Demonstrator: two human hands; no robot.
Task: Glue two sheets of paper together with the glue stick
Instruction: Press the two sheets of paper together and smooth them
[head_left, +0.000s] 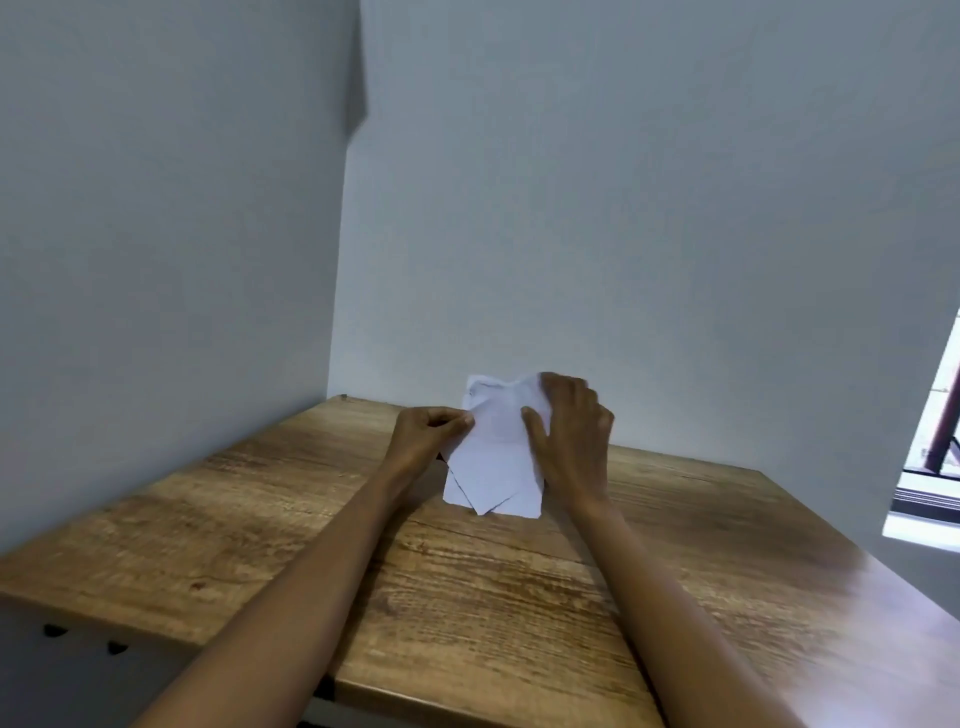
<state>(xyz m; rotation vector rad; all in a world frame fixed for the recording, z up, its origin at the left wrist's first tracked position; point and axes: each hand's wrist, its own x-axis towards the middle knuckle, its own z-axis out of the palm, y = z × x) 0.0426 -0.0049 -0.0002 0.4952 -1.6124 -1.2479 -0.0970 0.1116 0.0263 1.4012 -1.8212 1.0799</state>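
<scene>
White sheets of paper (493, 457) are held up over the far part of the wooden table (519, 587), their lower corners fanned apart and touching the tabletop. My left hand (428, 428) pinches the left edge of the paper between thumb and fingers. My right hand (571, 431) grips the upper right part, thumb in front and fingers curled over the crumpled top edge. No glue stick shows anywhere in view.
Grey walls meet in a corner just behind the table's far left end. A window (935, 457) opens at the right edge. The table's left part steps back, with two dark knobs (54, 630) below its front edge.
</scene>
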